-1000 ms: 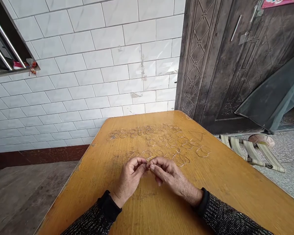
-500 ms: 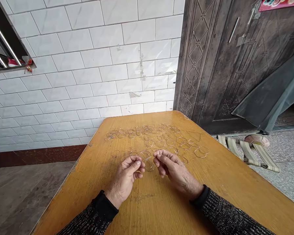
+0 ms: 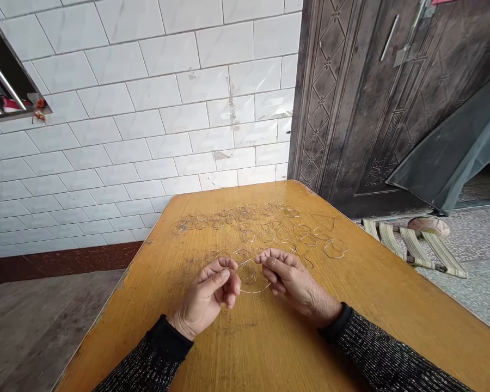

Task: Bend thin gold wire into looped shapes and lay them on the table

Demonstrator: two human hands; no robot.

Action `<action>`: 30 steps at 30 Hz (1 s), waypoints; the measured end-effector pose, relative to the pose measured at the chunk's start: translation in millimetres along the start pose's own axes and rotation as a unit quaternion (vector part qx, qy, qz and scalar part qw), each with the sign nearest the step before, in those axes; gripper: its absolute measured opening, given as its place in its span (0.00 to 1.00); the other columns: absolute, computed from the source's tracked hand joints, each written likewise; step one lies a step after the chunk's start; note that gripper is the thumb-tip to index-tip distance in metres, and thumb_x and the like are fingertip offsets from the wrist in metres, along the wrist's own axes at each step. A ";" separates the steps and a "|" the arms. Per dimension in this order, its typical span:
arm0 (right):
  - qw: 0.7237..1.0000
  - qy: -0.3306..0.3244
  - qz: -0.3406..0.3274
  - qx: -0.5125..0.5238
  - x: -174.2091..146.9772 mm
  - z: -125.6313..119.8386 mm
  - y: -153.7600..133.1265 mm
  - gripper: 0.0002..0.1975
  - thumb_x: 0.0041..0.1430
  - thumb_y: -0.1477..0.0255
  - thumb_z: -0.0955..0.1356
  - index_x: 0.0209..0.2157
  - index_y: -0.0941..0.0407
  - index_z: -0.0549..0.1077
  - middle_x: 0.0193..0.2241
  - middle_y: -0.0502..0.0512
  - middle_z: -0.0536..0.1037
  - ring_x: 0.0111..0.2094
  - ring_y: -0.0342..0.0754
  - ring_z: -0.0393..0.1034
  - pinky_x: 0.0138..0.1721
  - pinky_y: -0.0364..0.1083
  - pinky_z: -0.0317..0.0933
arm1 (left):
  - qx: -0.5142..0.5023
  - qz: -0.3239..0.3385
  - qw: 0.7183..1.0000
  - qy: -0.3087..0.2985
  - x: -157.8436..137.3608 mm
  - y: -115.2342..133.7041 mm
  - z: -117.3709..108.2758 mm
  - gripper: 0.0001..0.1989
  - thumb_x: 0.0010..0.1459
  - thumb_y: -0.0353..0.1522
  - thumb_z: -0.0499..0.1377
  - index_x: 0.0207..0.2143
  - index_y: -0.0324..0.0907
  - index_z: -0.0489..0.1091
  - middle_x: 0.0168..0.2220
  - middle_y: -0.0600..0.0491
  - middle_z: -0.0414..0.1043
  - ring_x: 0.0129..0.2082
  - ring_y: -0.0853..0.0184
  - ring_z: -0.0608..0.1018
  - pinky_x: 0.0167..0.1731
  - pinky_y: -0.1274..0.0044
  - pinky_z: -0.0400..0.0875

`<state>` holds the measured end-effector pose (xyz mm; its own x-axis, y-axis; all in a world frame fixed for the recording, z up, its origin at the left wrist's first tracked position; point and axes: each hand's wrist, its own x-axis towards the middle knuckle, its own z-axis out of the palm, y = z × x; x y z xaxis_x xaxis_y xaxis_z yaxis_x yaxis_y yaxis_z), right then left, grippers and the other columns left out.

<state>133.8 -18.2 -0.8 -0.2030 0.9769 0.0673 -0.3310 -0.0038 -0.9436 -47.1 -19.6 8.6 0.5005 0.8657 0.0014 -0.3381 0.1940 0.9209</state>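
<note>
Over the wooden table (image 3: 245, 337), my left hand (image 3: 212, 291) has thumb and forefinger pinched on a thin wire (image 3: 256, 292). My right hand (image 3: 292, 280) pinches the same wire a short way to the right. Between the two hands the wire bends into loops, and a slack arc of it hangs below. Its exact ends are too fine to make out. Just beyond my fingers, similar looped wire pieces (image 3: 306, 234) lie flat on the tabletop, shaped like petals. A further row of wire loops (image 3: 228, 215) lies toward the far edge.
A white tiled wall (image 3: 163, 120) stands behind the table. To the right is a dark carved door (image 3: 363, 109) with a grey curtain (image 3: 449, 152). A folded strap seat (image 3: 416, 247) and a round pinkish object (image 3: 428, 226) are on the floor beside the table.
A slack arc of wire now shows below and between my hands. My left hand has shifted slightly left and its lower fingers have loosened; the right has barely moved.
</note>
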 end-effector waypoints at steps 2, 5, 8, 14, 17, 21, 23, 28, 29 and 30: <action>1.000 0.010 0.002 0.004 2.5 -3.2 1.3 0.12 0.48 0.62 0.66 0.26 0.58 0.67 0.11 0.39 0.57 0.10 0.34 0.42 0.12 0.37 0.44 | -0.034 0.006 0.999 0.009 0.7 3.1 -2.4 0.10 0.46 0.33 0.62 0.31 0.41 0.66 0.23 0.57 0.68 0.16 0.78 0.64 0.16 0.85 0.55; 1.000 0.021 0.015 0.013 4.5 -5.7 2.8 0.11 0.48 0.64 0.66 0.26 0.58 0.67 0.11 0.39 0.57 0.10 0.34 0.42 0.12 0.37 0.44 | -0.036 0.023 0.999 0.028 2.3 5.4 -6.3 0.10 0.44 0.29 0.64 0.29 0.40 0.66 0.24 0.56 0.69 0.19 0.79 0.65 0.17 0.86 0.55; 0.999 0.023 0.025 0.028 4.2 -5.2 2.6 0.10 0.48 0.64 0.66 0.26 0.58 0.67 0.11 0.39 0.57 0.10 0.33 0.42 0.12 0.37 0.44 | -0.021 0.058 0.997 0.047 4.4 4.6 -9.5 0.10 0.43 0.29 0.65 0.28 0.40 0.67 0.25 0.55 0.70 0.25 0.75 0.70 0.22 0.85 0.61; 0.999 0.011 0.027 0.038 3.0 -3.7 2.1 0.10 0.48 0.64 0.66 0.26 0.58 0.67 0.10 0.39 0.59 0.09 0.33 0.43 0.11 0.37 0.44 | -0.023 0.084 0.993 0.076 5.9 3.2 -11.6 0.12 0.41 0.30 0.66 0.28 0.42 0.65 0.27 0.57 0.71 0.27 0.72 0.73 0.22 0.83 0.64; 0.999 0.019 0.029 0.037 3.6 -4.3 2.9 0.10 0.47 0.65 0.66 0.26 0.58 0.67 0.10 0.39 0.59 0.09 0.33 0.42 0.11 0.36 0.44 | -0.018 0.086 0.993 0.079 5.5 3.8 -10.5 0.13 0.41 0.31 0.67 0.28 0.42 0.65 0.28 0.57 0.72 0.26 0.73 0.73 0.22 0.83 0.64; 0.999 0.022 0.033 0.028 3.9 -3.3 3.1 0.10 0.47 0.65 0.67 0.25 0.58 0.67 0.10 0.39 0.59 0.09 0.33 0.42 0.11 0.36 0.44 | -0.025 0.104 0.990 0.087 5.7 4.0 -9.3 0.13 0.41 0.29 0.66 0.29 0.42 0.65 0.26 0.58 0.72 0.25 0.73 0.74 0.22 0.83 0.64; 0.999 0.017 0.030 0.023 4.0 -2.4 3.2 0.11 0.47 0.64 0.67 0.25 0.58 0.67 0.10 0.40 0.59 0.09 0.33 0.43 0.11 0.36 0.44 | -0.021 0.113 0.988 0.105 6.4 4.1 -9.8 0.13 0.41 0.28 0.66 0.28 0.41 0.64 0.25 0.58 0.72 0.24 0.73 0.74 0.21 0.83 0.64; 0.998 0.043 0.028 0.035 5.7 -4.5 3.0 0.11 0.44 0.64 0.68 0.24 0.58 0.67 0.10 0.40 0.60 0.09 0.33 0.43 0.11 0.37 0.45 | -0.025 0.130 0.979 0.153 9.9 8.0 -14.8 0.13 0.41 0.30 0.66 0.28 0.40 0.65 0.27 0.55 0.74 0.26 0.71 0.76 0.24 0.82 0.66; 0.998 0.050 0.027 0.040 5.9 -5.1 2.5 0.11 0.43 0.65 0.68 0.24 0.58 0.67 0.10 0.40 0.60 0.09 0.33 0.43 0.11 0.37 0.45 | -0.030 0.137 0.977 0.161 10.6 9.2 -16.1 0.13 0.41 0.30 0.66 0.28 0.40 0.65 0.27 0.55 0.74 0.26 0.71 0.76 0.24 0.82 0.67; 0.997 0.056 0.024 0.043 5.9 -5.6 1.9 0.11 0.42 0.65 0.68 0.24 0.58 0.67 0.10 0.40 0.61 0.09 0.33 0.43 0.11 0.37 0.45 | -0.034 0.142 0.975 0.168 11.2 10.4 -17.2 0.13 0.41 0.30 0.66 0.29 0.40 0.65 0.27 0.55 0.74 0.27 0.71 0.76 0.24 0.82 0.67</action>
<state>137.1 -11.2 -4.0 -0.1182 0.9928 -0.0190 -0.4019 -0.0653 -0.9134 -58.8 0.0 11.4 0.0928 0.9892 0.1139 -0.4832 -0.0553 0.8738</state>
